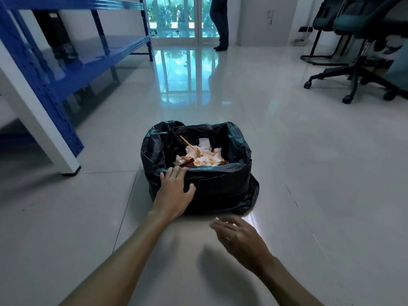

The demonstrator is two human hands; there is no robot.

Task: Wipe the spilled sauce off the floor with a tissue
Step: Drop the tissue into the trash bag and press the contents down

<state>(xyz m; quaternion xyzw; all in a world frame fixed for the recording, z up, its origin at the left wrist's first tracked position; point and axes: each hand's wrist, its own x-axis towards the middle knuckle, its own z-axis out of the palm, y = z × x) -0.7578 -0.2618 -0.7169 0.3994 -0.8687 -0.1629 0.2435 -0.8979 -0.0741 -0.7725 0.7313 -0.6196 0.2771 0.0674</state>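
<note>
A bin lined with a black bag [220, 186] stands on the pale tiled floor in the middle of the view. Inside it lie several crumpled white tissues stained orange-red with sauce [203, 159] and a thin stick. My left hand [174, 191] grips the bin's near rim, fingers over the edge and thumb on the outer wall. My right hand [240, 239] hovers low over the floor just in front of the bin, fingers spread and holding nothing; it is slightly blurred. No sauce shows on the floor around the bin.
A blue metal shelf rack [55, 69] and a white table leg [42, 131] stand at the left. Office chairs on castors [357, 69] are at the far right. A person's legs [220, 25] stand by the glass doors at the back.
</note>
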